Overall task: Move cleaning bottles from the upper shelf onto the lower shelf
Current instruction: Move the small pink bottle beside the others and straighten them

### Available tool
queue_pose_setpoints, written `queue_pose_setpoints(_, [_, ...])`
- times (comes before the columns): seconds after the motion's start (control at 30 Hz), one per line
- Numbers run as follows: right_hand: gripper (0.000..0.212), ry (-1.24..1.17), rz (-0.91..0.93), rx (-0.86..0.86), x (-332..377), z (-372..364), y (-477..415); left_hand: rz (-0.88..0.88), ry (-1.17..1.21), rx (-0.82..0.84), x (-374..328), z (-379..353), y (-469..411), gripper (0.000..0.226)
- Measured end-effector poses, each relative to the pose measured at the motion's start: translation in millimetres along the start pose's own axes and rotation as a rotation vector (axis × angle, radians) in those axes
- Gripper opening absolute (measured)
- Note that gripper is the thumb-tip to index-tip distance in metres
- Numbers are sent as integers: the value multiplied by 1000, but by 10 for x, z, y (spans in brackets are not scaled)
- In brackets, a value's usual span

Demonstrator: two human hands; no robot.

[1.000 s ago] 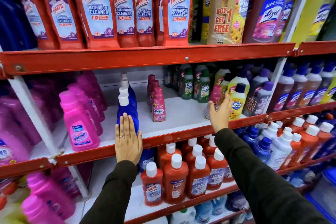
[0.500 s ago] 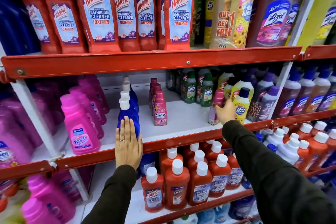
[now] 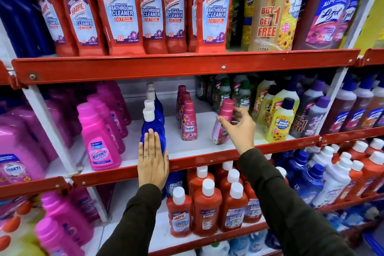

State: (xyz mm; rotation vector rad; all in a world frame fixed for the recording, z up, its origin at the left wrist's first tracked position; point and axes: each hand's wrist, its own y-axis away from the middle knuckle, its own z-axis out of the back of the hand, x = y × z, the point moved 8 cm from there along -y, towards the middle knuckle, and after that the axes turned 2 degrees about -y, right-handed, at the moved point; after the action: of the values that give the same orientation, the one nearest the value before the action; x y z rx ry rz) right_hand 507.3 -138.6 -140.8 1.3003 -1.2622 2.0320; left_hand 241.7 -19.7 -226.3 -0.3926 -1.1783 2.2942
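Since half a second ago the right hand [image 3: 241, 129] has tipped the small pink bottle [image 3: 223, 122] leftward, fingers closed round its middle, just left of the yellow Max Kleen bottle [image 3: 280, 120]. Looks light, smooth plastic, so mid-body seems the safest hold. Left hand [image 3: 153, 164] lies flat and open against the blue bottle [image 3: 153, 129]; white shelf [image 3: 199, 145], crowded shop aisle.

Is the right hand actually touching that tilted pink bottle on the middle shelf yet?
Touching. In the head view the right hand has its thumb and fingertips on the tilted pink bottle, with no gap visible between them.
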Motion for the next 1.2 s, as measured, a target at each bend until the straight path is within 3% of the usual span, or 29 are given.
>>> queue_pose_setpoints(0.4, [51, 36, 34, 146, 106, -767, 329, 19, 14, 38, 16, -8, -2, 69])
queue_pose_setpoints(0.93, [57, 58, 48, 170, 58, -948, 371, 37, 75, 75, 31, -39, 13, 74])
queue_pose_setpoints(1.07, [78, -22, -70, 259, -112, -928, 471, 49, 77, 104, 8, 6, 1, 70])
queue_pose_setpoints(1.2, [83, -272, -281, 356, -326, -899, 612, 106, 232, 153, -31, 64, 18, 74])
